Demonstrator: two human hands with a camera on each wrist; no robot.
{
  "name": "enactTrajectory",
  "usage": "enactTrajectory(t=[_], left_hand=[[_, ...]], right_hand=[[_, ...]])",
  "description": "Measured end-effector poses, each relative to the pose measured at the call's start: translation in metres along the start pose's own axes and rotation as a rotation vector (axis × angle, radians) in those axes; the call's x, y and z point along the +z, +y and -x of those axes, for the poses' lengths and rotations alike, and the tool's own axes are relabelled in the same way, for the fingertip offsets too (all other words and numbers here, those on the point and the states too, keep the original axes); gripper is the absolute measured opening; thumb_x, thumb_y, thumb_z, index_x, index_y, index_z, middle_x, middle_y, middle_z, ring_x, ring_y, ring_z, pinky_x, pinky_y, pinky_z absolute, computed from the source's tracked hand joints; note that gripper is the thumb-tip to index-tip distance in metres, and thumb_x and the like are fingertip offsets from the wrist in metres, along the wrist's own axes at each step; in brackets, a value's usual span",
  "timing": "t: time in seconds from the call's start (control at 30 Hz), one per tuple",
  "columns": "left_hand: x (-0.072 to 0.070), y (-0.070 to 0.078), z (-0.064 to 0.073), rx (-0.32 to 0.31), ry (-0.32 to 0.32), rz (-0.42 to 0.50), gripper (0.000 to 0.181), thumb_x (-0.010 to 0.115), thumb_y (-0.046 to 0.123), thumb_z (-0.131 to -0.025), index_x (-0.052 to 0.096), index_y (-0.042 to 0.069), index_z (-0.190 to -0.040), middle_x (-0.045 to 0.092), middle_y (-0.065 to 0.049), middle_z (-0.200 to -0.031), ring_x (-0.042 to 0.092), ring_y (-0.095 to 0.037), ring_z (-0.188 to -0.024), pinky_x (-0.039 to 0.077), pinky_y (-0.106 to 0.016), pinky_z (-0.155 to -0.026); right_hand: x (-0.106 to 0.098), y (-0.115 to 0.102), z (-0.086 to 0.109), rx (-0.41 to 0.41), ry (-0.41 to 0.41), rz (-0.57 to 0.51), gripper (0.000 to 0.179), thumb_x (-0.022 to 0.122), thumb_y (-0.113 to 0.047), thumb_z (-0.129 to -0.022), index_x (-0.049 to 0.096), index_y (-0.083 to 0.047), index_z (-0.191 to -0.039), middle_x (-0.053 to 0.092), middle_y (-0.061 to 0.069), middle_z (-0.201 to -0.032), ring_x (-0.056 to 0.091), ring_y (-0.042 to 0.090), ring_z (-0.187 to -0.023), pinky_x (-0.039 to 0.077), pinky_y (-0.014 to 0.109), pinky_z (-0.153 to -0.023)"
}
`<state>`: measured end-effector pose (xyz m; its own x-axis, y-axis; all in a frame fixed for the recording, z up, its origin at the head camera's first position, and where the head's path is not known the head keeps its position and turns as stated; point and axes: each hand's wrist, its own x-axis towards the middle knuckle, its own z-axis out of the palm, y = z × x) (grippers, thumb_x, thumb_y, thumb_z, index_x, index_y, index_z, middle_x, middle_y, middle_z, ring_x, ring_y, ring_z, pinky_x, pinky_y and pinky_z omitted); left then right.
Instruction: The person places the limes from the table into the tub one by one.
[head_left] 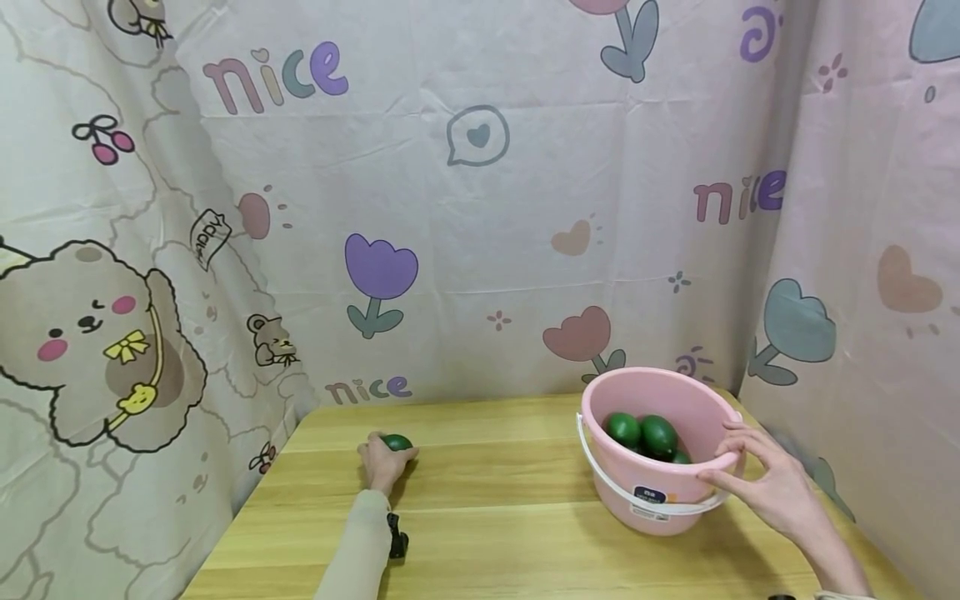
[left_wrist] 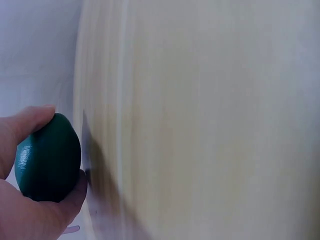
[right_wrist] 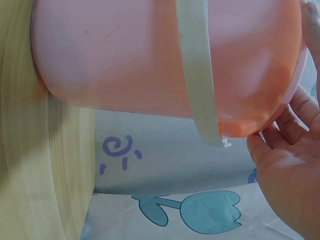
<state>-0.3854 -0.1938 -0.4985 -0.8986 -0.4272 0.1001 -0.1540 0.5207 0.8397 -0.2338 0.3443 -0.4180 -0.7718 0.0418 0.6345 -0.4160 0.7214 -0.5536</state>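
Note:
My left hand [head_left: 382, 463] is at the table's far left, its thumb and fingers gripping a glossy dark green oval fruit [left_wrist: 50, 157]. Whether the fruit touches the tabletop I cannot tell. On the right stands a pink bucket [head_left: 613, 493] with a white handle [head_left: 592, 458] hanging down its front. My right hand [head_left: 776, 492] holds the bucket's right rim, with the thumb at the near side and the fingers farther back along the edge. Inside the bucket lie several green fruits [head_left: 658, 437] of the same sort, partly hidden by the wall.
The wooden table [head_left: 480, 517] runs back to a patterned curtain [head_left: 480, 250], which also hangs along both sides. A small black device [head_left: 397, 537] is strapped to my left wrist. The bucket stands near the table's right edge.

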Motion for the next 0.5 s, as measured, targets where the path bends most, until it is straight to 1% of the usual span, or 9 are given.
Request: enactTrajectory(t=[0.1, 0.2, 0.27, 0.33, 0.4, 0.5], left_hand=[[-0.0042, 0.0002, 0.0003, 0.003, 0.002, 0.003, 0.073, 0.079, 0.018, -0.078, 0.035, -0.003, -0.133, 0.042, -0.034, -0.125, 0.049, -0.052, -0.111, 0.049, -0.062, -0.088], [-0.0068, -0.0003, 0.0003, 0.015, -0.005, -0.014, 0.071, 0.079, 0.018, -0.078, 0.035, -0.002, -0.130, 0.046, -0.034, -0.122, 0.051, -0.052, -0.110, 0.049, -0.062, -0.087], [-0.0074, -0.0006, -0.0002, 0.020, -0.016, -0.037, 0.070, 0.079, 0.020, -0.078, 0.038, -0.001, -0.131, 0.046, -0.033, -0.122, 0.052, -0.050, -0.109, 0.050, -0.061, -0.087], [-0.0073, -0.0007, -0.0005, 0.040, -0.025, -0.056, 0.067, 0.080, 0.023, -0.078, 0.044, -0.001, -0.129, 0.049, -0.032, -0.120, 0.053, -0.048, -0.107, 0.051, -0.059, -0.085], [-0.0065, 0.0003, 0.0003, 0.053, -0.043, -0.042, 0.063, 0.080, 0.025, -0.078, 0.049, 0.000, -0.127, 0.051, -0.031, -0.119, 0.055, -0.045, -0.105, 0.053, -0.057, -0.083], [-0.0044, 0.0032, 0.0022, 0.064, -0.071, 0.022, 0.058, 0.081, 0.026, -0.079, 0.055, 0.000, -0.123, 0.056, -0.029, -0.117, 0.057, -0.043, -0.104, 0.055, -0.051, -0.081]], right_hand=[[-0.0003, -0.0003, 0.0000, 0.005, -0.003, -0.004, 0.029, 0.088, -0.022, -0.071, 0.064, -0.018, -0.088, 0.054, 0.011, -0.131, 0.026, -0.027, -0.113, 0.017, 0.002, -0.095], [-0.0003, -0.0003, 0.0000, 0.007, -0.004, -0.002, 0.030, 0.088, -0.022, -0.071, 0.064, -0.018, -0.088, 0.054, 0.011, -0.130, 0.026, -0.027, -0.113, 0.018, 0.001, -0.094], [-0.0002, -0.0002, 0.0000, 0.006, -0.005, 0.002, 0.030, 0.088, -0.023, -0.071, 0.064, -0.018, -0.088, 0.054, 0.012, -0.130, 0.026, -0.027, -0.112, 0.018, 0.001, -0.093], [0.0000, -0.0002, 0.0000, 0.004, -0.003, 0.007, 0.030, 0.088, -0.023, -0.071, 0.064, -0.018, -0.089, 0.055, 0.012, -0.129, 0.025, -0.027, -0.112, 0.018, 0.001, -0.092], [0.0004, -0.0002, -0.0001, -0.001, 0.002, 0.011, 0.030, 0.088, -0.023, -0.071, 0.064, -0.018, -0.088, 0.055, 0.011, -0.128, 0.025, -0.027, -0.112, 0.018, 0.000, -0.092], [0.0013, -0.0002, 0.0000, -0.011, 0.013, 0.013, 0.031, 0.089, -0.022, -0.069, 0.065, -0.018, -0.088, 0.056, 0.010, -0.125, 0.026, -0.028, -0.112, 0.018, -0.001, -0.091]])
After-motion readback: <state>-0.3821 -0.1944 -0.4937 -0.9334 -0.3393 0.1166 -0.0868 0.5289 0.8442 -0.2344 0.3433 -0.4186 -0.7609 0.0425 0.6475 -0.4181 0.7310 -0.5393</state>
